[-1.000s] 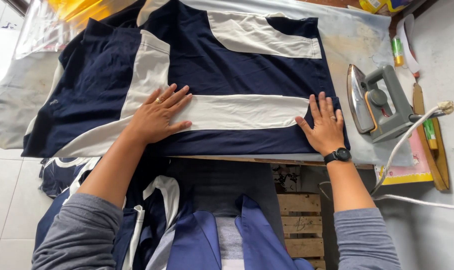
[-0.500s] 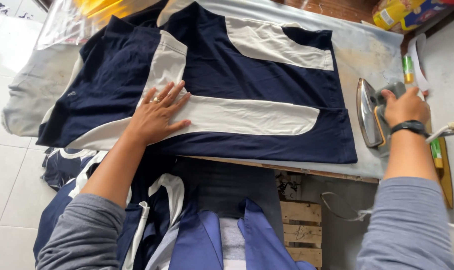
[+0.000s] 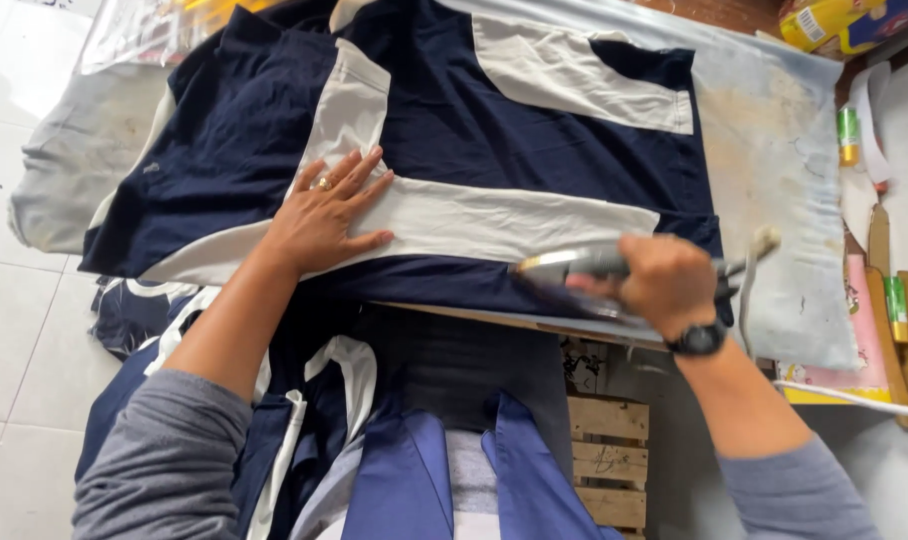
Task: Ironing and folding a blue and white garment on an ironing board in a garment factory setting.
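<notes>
Navy-and-white garment (image 3: pixel 444 150), spread across ironing board (image 3: pixel 774 150). Left hand (image 3: pixel 324 215) pressing flat, fingers splayed. Right hand (image 3: pixel 664 285), earlier flat on cloth, now gripping iron (image 3: pixel 574 270), bringing it onto hem.

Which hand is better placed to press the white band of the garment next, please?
Likely the right hand: it grips the iron at the near hem, beside the white band. The left hand lies flat, pinning the garment.

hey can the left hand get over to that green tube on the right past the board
Probably not easily: the left hand lies flat on the navy and white garment, and the right hand with the iron sits between it and the green tube.
</notes>
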